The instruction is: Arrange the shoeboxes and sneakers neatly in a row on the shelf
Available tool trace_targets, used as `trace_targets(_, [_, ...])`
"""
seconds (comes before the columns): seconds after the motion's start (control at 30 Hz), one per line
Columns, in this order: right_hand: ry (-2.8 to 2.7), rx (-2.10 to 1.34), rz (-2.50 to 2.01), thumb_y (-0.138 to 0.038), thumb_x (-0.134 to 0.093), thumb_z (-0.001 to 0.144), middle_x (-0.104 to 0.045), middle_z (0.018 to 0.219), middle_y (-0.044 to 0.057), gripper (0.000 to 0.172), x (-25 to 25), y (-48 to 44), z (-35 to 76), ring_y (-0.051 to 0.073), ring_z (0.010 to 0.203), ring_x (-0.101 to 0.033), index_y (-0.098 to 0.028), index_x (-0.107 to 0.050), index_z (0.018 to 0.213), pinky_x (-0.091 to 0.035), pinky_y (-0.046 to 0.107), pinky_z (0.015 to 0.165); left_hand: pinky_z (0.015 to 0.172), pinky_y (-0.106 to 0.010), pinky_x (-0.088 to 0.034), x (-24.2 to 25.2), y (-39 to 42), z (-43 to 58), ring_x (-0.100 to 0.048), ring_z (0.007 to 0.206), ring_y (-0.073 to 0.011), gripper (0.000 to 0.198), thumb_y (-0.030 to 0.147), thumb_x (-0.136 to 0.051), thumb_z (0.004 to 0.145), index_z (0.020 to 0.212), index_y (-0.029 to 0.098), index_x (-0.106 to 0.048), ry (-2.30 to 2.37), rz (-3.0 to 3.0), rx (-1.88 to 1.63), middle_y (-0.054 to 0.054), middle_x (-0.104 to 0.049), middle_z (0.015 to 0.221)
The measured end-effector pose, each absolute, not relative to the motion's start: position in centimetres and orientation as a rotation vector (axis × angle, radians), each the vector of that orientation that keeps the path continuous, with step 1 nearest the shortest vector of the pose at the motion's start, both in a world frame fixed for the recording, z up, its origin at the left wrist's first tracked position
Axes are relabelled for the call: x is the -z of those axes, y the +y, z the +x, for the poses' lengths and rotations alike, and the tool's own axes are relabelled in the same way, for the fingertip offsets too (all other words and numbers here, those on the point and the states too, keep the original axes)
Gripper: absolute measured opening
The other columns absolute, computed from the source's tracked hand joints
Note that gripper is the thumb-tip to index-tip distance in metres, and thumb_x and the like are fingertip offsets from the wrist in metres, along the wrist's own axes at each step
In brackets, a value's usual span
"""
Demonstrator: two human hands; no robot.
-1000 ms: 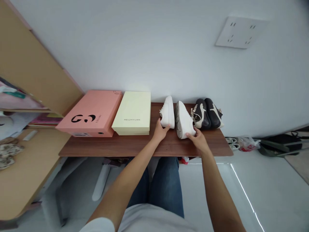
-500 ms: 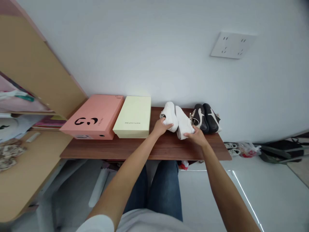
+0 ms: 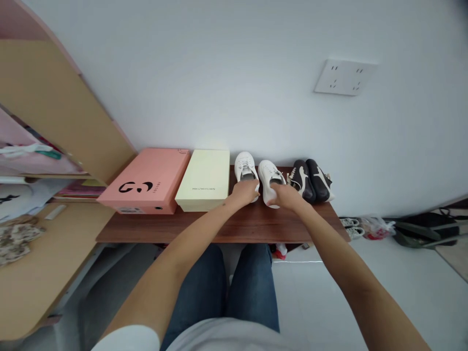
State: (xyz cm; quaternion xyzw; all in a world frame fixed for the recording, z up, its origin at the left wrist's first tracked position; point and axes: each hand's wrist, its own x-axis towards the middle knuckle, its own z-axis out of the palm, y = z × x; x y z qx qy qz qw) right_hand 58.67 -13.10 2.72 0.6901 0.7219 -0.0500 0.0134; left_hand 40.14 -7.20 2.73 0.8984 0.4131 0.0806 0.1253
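Note:
Two white lace-up sneakers stand upright side by side on the brown wooden board, toes toward the wall. My left hand is closed on the heel of the left white sneaker. At the heel of the right white sneaker, my right hand grips the collar. A narrow gap separates the two sneakers at the toes. Close by on the right is a pair of black shoes with white markings and laces. To the left lies a pale yellow shoebox, lid on.
A larger pink shoebox sits at the board's left end. Further left is a wooden desk with a patterned cloth. A white socket plate is on the wall. Grey-white shoes and a dark bag lie on the floor at right.
Both white sneakers have been turned from lying tilted to standing upright with openings up. My hands have moved from around their sides to the heels. The view has shifted slightly.

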Motion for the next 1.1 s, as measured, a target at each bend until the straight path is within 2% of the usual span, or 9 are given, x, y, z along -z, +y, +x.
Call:
trace_targets(0.13, [2.159,0.12,2.102,-0.046,-0.076,0.075,-0.07,0.105,0.016,0.052,-2.7,-12.2,57.5,0.031,0.1,-0.067,-0.019,-0.055,0.114,-0.047,0.033,0.08,0.089,-0.039,-0.046,-2.1,-7.0,40.0,-0.064,0.105,-0.033,0.023,0.03,-0.065,0.083,0.103,0.02,-0.062,1.229,2.615,-0.222,-0.014,-0.069,0.108])
trace_targets(0.33, [2.149,0.111,2.044,-0.042,-0.074,0.077,-0.07,0.108,0.016,0.05,-2.3,-11.6,56.8,0.031,0.101,-0.067,-0.018,-0.055,0.116,-0.048,0.034,0.082,0.093,-0.038,-0.043,-1.3,-6.5,39.3,-0.062,0.109,-0.0321,0.019,0.026,-0.07,0.078,0.096,0.022,-0.063,1.221,2.515,-0.211,-0.012,-0.07,0.107])
trace_targets(0.9, [2.162,0.101,2.03,-0.043,-0.073,0.078,-0.069,0.11,0.017,0.049,-1.1,-10.1,56.9,0.03,0.101,-0.067,-0.018,-0.054,0.115,-0.048,0.033,0.082,0.088,-0.041,-0.047,-0.6,-5.2,40.3,-0.064,0.105,-0.0338,0.021,0.027,-0.068,0.078,0.097,0.02,-0.062,1.192,2.572,-0.142,-0.014,-0.069,0.107])
trace_targets(1.1, [2.154,0.107,2.011,-0.043,-0.073,0.079,-0.068,0.111,0.018,0.05,-0.9,-9.9,56.6,0.031,0.101,-0.067,-0.017,-0.054,0.117,-0.048,0.034,0.082,0.091,-0.042,-0.046,-0.3,-5.1,40.2,-0.063,0.106,-0.0339,0.023,0.026,-0.07,0.076,0.096,0.021,-0.062,1.206,2.527,-0.152,-0.014,-0.069,0.107])
